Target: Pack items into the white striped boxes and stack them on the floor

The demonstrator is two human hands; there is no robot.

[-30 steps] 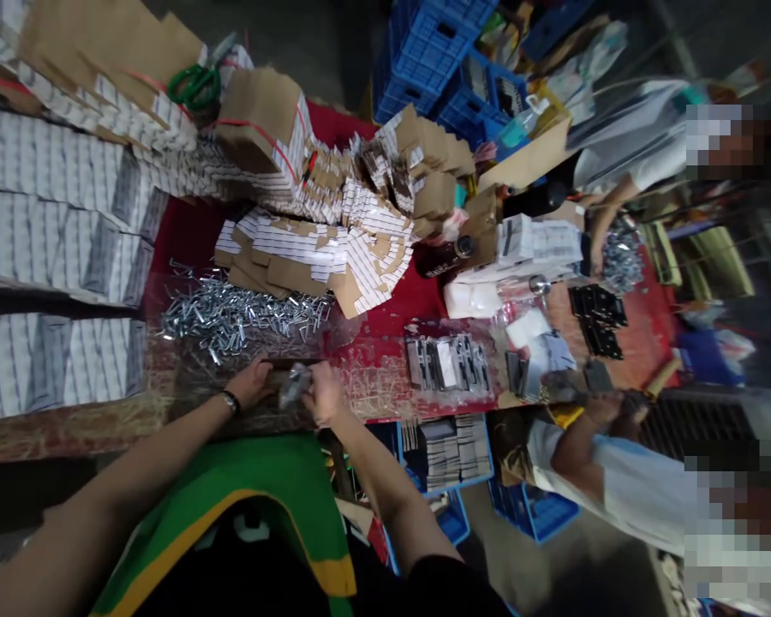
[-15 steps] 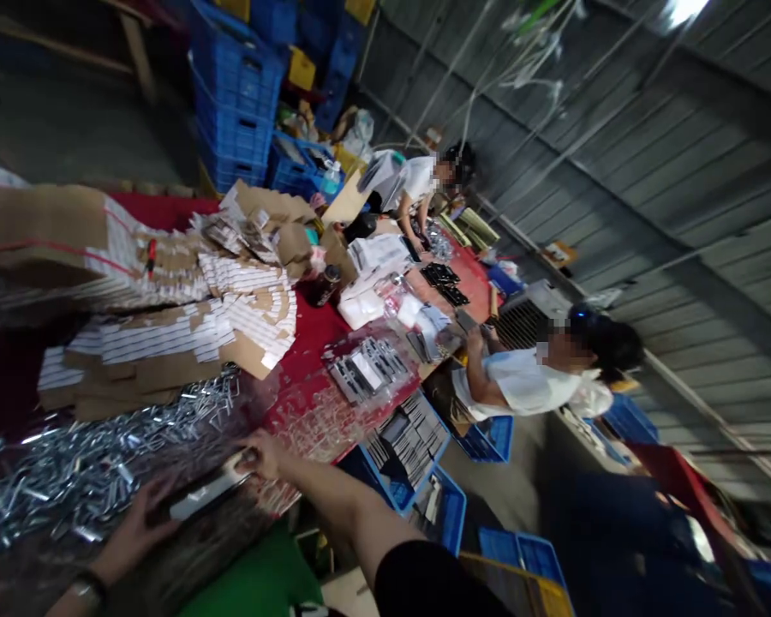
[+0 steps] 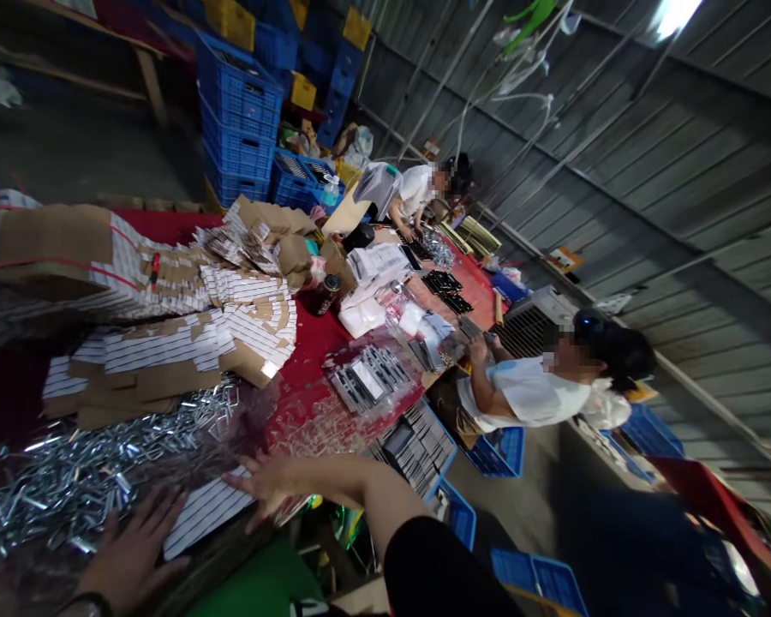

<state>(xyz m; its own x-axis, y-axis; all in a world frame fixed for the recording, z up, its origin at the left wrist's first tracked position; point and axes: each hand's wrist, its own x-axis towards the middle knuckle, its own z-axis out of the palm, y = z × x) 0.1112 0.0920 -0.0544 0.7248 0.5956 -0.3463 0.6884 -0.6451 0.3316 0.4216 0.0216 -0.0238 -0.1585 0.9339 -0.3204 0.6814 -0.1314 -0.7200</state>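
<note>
My left hand (image 3: 132,548) lies with its fingers stretched out at the left end of a white box-like sleeve with dark stripes (image 3: 202,516). At the other end of the sleeve, my right hand (image 3: 268,484) has its fingers apart, the tips at or just over the edge. The sleeve lies on the table before me; whether it holds anything is hidden. Beyond my left hand spreads a heap of shiny bent metal pieces (image 3: 57,488). Behind the heap are fanned rows of brown-and-white striped card sleeves (image 3: 167,347).
Plastic-wrapped metal parts (image 3: 369,377) lie on the red table (image 3: 314,338), near a dark bottle (image 3: 326,296). A blue crate of flat parts (image 3: 417,441) stands off the right edge. One co-worker (image 3: 520,386) sits at right; another (image 3: 417,188) works at the far end.
Half a second ago both hands held a dark and whitish long piece between them. Now the fingers are spread, and the striped sleeve shows between the hands.
</note>
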